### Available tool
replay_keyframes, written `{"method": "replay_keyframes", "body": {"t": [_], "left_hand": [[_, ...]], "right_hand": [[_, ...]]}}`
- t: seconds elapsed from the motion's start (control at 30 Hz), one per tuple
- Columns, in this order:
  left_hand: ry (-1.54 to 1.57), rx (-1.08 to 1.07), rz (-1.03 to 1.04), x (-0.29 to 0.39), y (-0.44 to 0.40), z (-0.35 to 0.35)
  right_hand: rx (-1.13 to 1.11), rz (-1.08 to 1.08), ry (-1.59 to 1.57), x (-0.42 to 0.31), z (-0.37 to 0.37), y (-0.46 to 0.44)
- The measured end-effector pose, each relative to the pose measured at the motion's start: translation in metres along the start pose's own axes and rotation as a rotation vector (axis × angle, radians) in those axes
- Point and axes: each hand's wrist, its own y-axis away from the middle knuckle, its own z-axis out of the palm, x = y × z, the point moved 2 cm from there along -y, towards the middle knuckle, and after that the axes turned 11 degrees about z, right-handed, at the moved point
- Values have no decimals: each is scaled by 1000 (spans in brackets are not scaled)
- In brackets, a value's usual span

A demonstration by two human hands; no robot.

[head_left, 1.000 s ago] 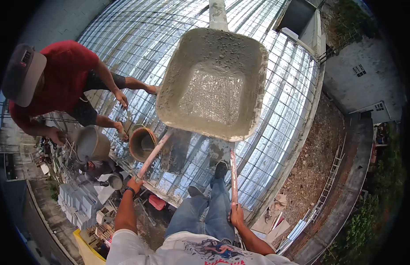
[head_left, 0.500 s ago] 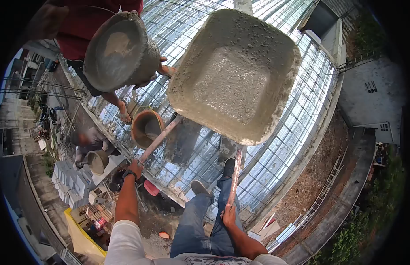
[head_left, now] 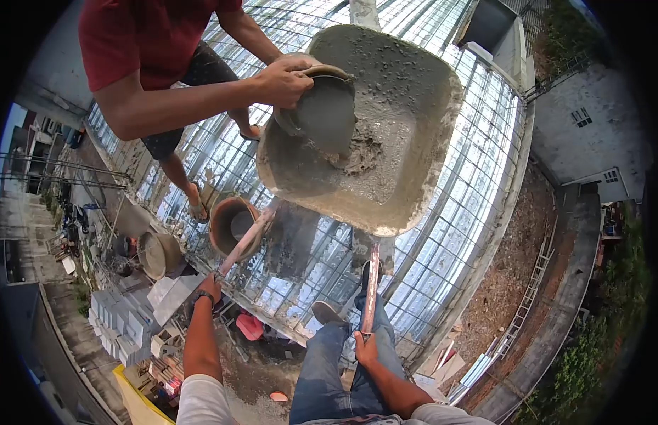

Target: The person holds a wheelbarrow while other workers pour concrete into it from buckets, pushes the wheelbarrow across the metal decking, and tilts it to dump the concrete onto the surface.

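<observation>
In front of me stands a wheelbarrow (head_left: pixel 421 198), its square tray coated with grey cement and wet mix (head_left: pixel 392 152) in the bottom. My left hand (head_left: pixel 210 285), with a dark band at the wrist, is closed round the end of the left wooden handle (head_left: pixel 245 241). Lower right, my right hand (head_left: pixel 366 347) wraps the end of the right handle (head_left: pixel 372 290). A co-worker in a red shirt (head_left: pixel 155 42) tips a bucket (head_left: pixel 327 106) over the tray's left side, and wet concrete lies below its mouth.
An orange bucket (head_left: pixel 222 225) stands on the metal decking with its rebar grid (head_left: pixel 477 142), left of the handle. Past the left edge, another bucket (head_left: pixel 159 255) is raised near stacked grey blocks (head_left: pixel 116 319). A ladder (head_left: pixel 531 290) lies down to the right.
The co-worker's bucket has moved right, from beside the tray to over it, and its mix now lies inside. The bucket at lower left has risen slightly. Both my hands stay on the handles.
</observation>
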Motion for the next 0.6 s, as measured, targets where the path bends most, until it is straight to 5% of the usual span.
{"method": "replay_keyframes", "body": {"t": [0.6], "left_hand": [[-68, 140, 41, 16, 12, 42]], "right_hand": [[-73, -80, -233, -16, -7, 4]]}}
